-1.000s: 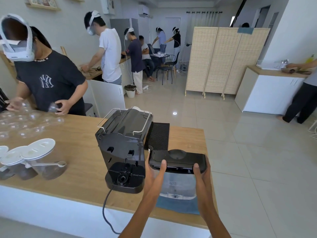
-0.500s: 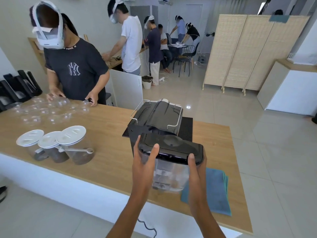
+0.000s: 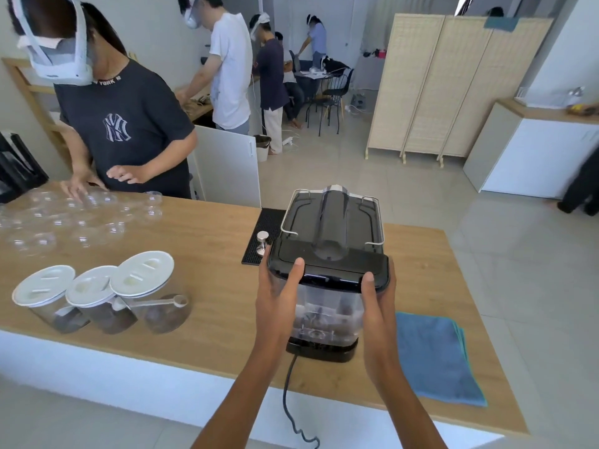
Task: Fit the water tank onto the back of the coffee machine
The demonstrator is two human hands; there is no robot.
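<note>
Water tank [image 3: 327,306], clear with a black lid, sits against the back of the coffee machine [image 3: 332,222] on the wooden counter [image 3: 210,254], clasped between my left hand [image 3: 278,296] and right hand [image 3: 377,303], thumbs on its lid.

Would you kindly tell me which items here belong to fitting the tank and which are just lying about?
Job: water tank, coffee machine, left hand, right hand.
Lying about: three jars, tamper, blue cloth, clear cups.

Water tank [image 3: 327,306] between both hands [image 3: 278,296]
</note>
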